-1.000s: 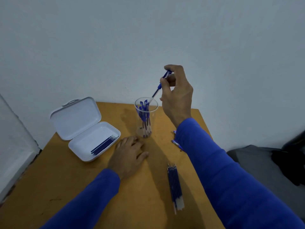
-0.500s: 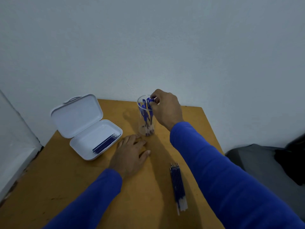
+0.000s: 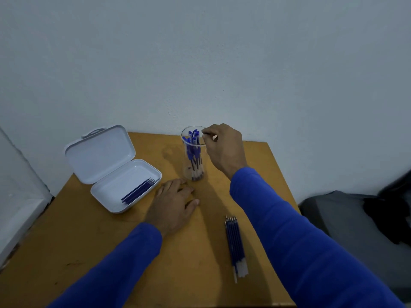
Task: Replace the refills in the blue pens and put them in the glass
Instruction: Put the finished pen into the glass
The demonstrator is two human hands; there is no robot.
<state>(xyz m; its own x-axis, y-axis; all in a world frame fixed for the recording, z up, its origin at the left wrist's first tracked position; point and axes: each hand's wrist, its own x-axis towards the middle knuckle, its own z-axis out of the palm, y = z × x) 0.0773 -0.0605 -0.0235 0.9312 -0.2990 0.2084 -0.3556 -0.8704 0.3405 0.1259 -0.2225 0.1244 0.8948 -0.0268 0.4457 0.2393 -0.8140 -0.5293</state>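
Blue capped pens [image 3: 194, 150] are standing upright inside the clear glass tumbler [image 3: 193, 172]; the right hand [image 3: 223, 147] is hovering beside its rim, fingers curled, nothing visibly pinched. Nearer than the glass, the left hand [image 3: 174, 202] is resting flat, spread, on the wooden table [image 3: 89, 241].

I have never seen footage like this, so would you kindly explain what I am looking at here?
There is no machine: a camera worn on a person's head looks down at their own hands. The left hand rests flat on a wooden table. The right hand hovers at the rim of a clear glass full of blue pens, fingers curled, apparently holding nothing. An open white case holds several refills; another refill bundle lies near the right sleeve.
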